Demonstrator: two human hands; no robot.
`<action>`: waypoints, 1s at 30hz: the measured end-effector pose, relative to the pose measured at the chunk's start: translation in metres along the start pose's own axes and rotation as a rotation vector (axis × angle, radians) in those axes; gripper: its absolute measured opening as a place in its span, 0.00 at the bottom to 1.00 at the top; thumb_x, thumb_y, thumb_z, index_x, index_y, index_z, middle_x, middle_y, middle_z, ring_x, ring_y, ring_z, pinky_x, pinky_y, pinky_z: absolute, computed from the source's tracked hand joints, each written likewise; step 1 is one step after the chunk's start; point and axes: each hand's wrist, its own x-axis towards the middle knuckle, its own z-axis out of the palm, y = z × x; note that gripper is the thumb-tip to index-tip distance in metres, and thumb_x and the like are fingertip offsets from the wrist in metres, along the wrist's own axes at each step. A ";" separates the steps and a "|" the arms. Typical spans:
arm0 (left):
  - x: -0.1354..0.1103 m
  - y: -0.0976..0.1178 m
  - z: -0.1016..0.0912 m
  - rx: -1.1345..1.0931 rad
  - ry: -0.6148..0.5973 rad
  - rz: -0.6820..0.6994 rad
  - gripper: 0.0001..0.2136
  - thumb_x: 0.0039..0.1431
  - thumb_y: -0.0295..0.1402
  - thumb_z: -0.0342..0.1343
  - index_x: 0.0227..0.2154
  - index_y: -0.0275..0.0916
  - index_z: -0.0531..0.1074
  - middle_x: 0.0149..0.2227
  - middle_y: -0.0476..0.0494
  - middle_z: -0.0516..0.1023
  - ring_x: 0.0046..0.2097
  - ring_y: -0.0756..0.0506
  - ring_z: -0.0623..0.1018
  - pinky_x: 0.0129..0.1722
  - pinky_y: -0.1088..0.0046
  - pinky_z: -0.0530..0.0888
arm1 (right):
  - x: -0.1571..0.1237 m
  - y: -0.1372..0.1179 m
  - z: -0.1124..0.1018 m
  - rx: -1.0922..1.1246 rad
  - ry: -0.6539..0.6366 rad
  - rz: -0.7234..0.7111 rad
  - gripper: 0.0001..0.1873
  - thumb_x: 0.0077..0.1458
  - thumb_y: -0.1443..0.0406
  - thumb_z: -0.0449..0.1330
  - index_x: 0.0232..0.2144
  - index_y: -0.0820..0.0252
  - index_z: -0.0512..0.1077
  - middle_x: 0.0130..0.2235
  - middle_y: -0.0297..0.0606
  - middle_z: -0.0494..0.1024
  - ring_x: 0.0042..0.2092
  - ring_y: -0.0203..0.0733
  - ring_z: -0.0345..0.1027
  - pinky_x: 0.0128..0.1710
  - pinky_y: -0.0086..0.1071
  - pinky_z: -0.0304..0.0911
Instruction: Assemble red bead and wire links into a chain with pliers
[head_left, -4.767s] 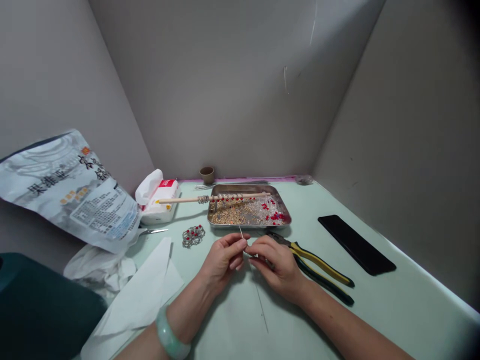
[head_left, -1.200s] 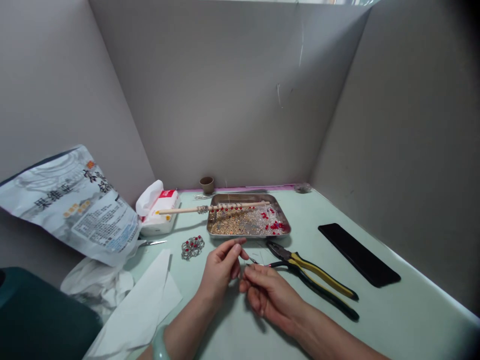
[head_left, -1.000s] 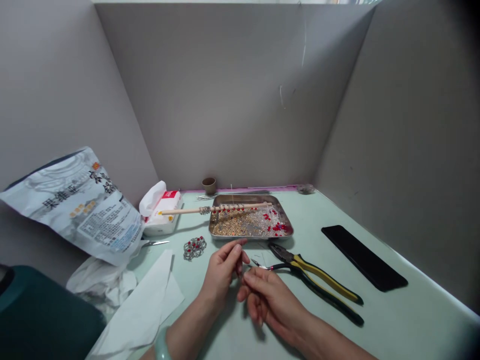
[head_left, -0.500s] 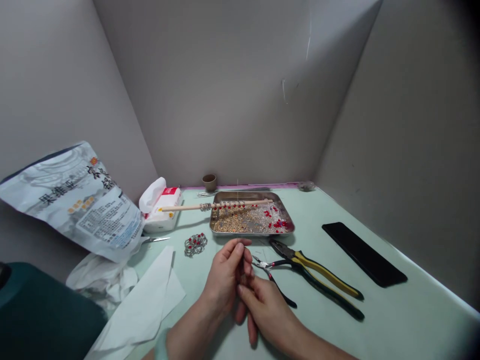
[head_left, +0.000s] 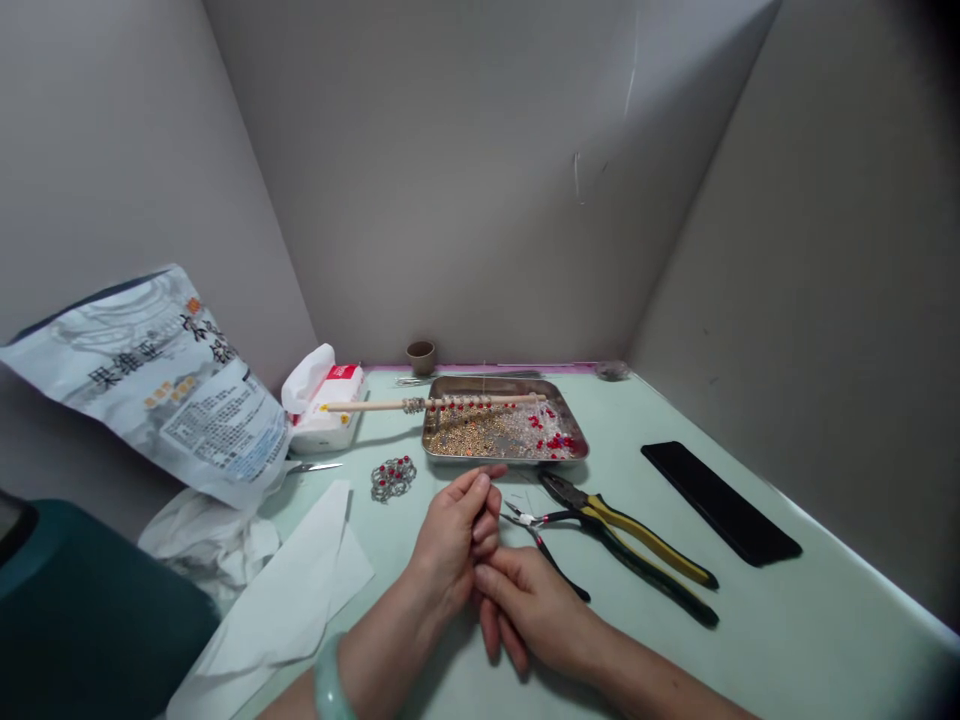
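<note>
My left hand (head_left: 456, 535) is closed, its thumb pressed to the curled index finger. My right hand (head_left: 536, 605) touches it from the lower right, thumb against the side of its index finger, other fingers stretched downward. Whatever either pinch may hold is hidden or too small to see. Just right of the hands lie small pliers (head_left: 551, 560) with dark handles, beside large combination pliers (head_left: 656, 547) with yellow and dark green handles. Left of my left hand rests a small heap of silvery wire rings with red beads (head_left: 394, 478).
Behind the hands stands a metal tray (head_left: 506, 461) of gold, clear and red beads. A wooden stick (head_left: 367, 406) carrying beaded rings spans it and a tissue pack (head_left: 330, 432). Left are scissors (head_left: 319, 466), white paper (head_left: 285, 590) and a pouch (head_left: 172, 380); right, a black phone-like slab (head_left: 720, 500).
The view has shifted slightly. My right hand has moved a little closer against my left, and the left fingers are curled more tightly. Objects on the table stay put.
</note>
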 end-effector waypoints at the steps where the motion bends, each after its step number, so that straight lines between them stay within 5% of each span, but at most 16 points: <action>1: 0.000 0.000 0.000 0.008 -0.010 0.005 0.18 0.50 0.38 0.62 0.42 0.34 0.69 0.22 0.55 0.63 0.17 0.60 0.51 0.14 0.84 0.47 | -0.001 -0.001 0.001 0.003 0.001 -0.001 0.19 0.58 0.53 0.47 0.24 0.61 0.63 0.15 0.30 0.69 0.10 0.28 0.51 0.09 0.22 0.43; 8: -0.003 0.000 0.003 0.103 -0.054 0.036 0.17 0.54 0.42 0.59 0.42 0.36 0.69 0.22 0.57 0.57 0.18 0.59 0.50 0.15 0.83 0.45 | -0.002 -0.002 0.004 -0.054 0.020 -0.021 0.21 0.60 0.54 0.45 0.22 0.61 0.63 0.14 0.29 0.66 0.11 0.27 0.51 0.11 0.22 0.44; 13: -0.001 -0.005 -0.002 0.269 -0.038 0.101 0.15 0.55 0.45 0.55 0.32 0.37 0.66 0.20 0.58 0.56 0.17 0.59 0.50 0.15 0.81 0.45 | -0.009 -0.007 0.001 -0.259 0.035 -0.038 0.15 0.62 0.63 0.44 0.28 0.61 0.66 0.20 0.31 0.72 0.14 0.29 0.58 0.16 0.23 0.51; 18: 0.005 -0.006 -0.008 0.357 0.046 0.109 0.15 0.56 0.46 0.54 0.29 0.37 0.64 0.19 0.57 0.56 0.18 0.58 0.51 0.16 0.81 0.46 | -0.027 -0.015 -0.016 -0.968 0.361 -0.285 0.12 0.61 0.66 0.49 0.29 0.60 0.71 0.29 0.38 0.76 0.32 0.39 0.68 0.32 0.31 0.58; 23: 0.006 -0.005 -0.006 0.332 0.043 -0.021 0.12 0.56 0.42 0.52 0.32 0.36 0.68 0.22 0.56 0.57 0.18 0.58 0.51 0.16 0.81 0.45 | -0.037 -0.012 -0.044 -1.317 0.593 -0.360 0.11 0.57 0.63 0.58 0.43 0.54 0.71 0.51 0.43 0.71 0.52 0.54 0.60 0.49 0.46 0.53; 30: 0.006 -0.008 -0.011 0.177 -0.084 -0.180 0.18 0.57 0.42 0.47 0.41 0.32 0.71 0.25 0.53 0.61 0.18 0.58 0.52 0.16 0.79 0.44 | -0.052 -0.001 -0.017 -1.343 0.553 -0.255 0.14 0.58 0.63 0.57 0.47 0.54 0.70 0.42 0.41 0.73 0.43 0.49 0.63 0.43 0.43 0.56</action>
